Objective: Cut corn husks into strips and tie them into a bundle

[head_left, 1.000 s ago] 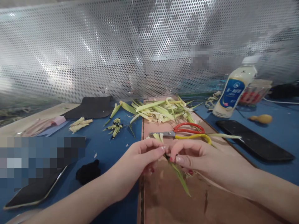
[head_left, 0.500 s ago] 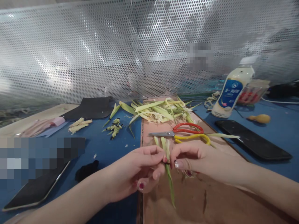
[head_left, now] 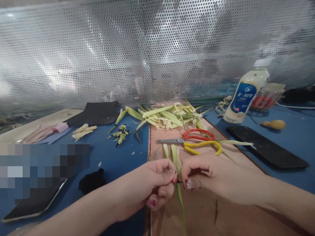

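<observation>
My left hand [head_left: 154, 183] is closed in a pinch around a few pale green husk strips [head_left: 176, 159], whose cut ends stick up above the fingers. One long green strip [head_left: 180, 200] hangs below the pinch. A short length of black thread [head_left: 179, 182] runs from these strips to my right hand [head_left: 211, 173], whose thumb and forefinger pinch its end. Just beyond both hands, scissors [head_left: 182, 140] with one red and one yellow handle lie on the brown board [head_left: 192, 216]. Farther back is a heap of husk strips [head_left: 169, 118].
Small tied husk bundles [head_left: 120, 135] and pale pieces [head_left: 84, 131] lie on the blue table left of the board. A black cloth-like lump [head_left: 92, 181] sits near my left forearm. To the right are a phone [head_left: 265, 147], a bottle [head_left: 243, 93] and a yellow gourd-shaped object [head_left: 274, 124].
Both hands have come slightly nearer to me with the husk strips. The black thread between them now shows more clearly, and the scissors' yellow handle is less covered.
</observation>
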Tool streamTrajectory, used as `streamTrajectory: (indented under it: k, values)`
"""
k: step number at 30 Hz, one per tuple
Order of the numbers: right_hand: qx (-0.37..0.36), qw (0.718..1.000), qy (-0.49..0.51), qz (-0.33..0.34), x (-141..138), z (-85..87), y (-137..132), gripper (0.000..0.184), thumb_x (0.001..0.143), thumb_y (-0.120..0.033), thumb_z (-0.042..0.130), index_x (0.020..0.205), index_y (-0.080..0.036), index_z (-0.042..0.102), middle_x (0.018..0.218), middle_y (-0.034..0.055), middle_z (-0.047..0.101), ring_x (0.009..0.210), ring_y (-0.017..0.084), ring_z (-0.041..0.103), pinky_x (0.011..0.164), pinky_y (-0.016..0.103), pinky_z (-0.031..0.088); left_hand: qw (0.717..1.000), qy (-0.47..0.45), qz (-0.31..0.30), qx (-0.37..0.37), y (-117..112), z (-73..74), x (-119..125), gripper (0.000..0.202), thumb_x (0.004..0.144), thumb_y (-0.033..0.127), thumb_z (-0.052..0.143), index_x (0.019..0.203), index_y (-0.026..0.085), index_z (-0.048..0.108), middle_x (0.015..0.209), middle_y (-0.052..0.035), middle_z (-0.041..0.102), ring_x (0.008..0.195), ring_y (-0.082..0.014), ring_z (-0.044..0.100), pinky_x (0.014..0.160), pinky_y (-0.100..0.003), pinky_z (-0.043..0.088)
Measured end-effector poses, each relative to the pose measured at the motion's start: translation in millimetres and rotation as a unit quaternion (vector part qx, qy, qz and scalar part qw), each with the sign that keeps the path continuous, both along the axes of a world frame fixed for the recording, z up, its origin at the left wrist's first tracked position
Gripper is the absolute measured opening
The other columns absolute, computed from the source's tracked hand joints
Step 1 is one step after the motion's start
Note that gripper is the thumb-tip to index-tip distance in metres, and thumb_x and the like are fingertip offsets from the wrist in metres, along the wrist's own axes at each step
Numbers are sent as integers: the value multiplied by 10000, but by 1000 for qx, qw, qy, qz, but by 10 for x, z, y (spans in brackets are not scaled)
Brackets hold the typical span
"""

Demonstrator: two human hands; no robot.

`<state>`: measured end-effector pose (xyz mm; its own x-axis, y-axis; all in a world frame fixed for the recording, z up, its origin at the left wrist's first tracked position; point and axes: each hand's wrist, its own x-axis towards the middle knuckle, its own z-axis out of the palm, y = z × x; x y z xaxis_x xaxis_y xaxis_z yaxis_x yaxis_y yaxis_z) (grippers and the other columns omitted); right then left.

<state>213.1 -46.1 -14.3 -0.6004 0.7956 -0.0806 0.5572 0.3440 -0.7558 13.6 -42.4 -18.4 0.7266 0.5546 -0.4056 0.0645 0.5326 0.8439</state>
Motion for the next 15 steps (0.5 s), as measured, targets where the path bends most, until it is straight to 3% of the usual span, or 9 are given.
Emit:
streamTrajectory:
  k: [6, 10, 15]
  values:
    - [49, 998, -44, -18, -8, 26, -56, 136, 801, -161, 554, 784, -244, 660, 766, -35, 649, 721, 122, 563, 656, 232, 402, 998, 58, -9, 33, -47, 11, 19, 161, 895, 275, 450, 762, 189, 416, 502, 97, 334, 362, -14, 197, 375, -148, 143]
    - [39, 998, -29, -28, 17, -7, -36, 93, 840, -247, 561, 795, -236, 642, 801, -36, 651, 752, 123, 572, 675, 236, 413, 985, 127, 15, 119, -33, -33, 43, 202, 887, 351, 454, 769, 188, 450, 477, 93, 405, 345, -24, 297, 347, -140, 195]
    - [60, 998, 15, -18, 5, 13, -24, 180, 897, -343, 497, 819, -222, 605, 823, -23, 635, 766, 121, 558, 681, 243, 408, 986, 100, 25, 134, 14, -141, 45, 270, 824, 429, 539, 757, 173, 489, 562, 64, 531, 343, -20, 342, 319, -141, 230]
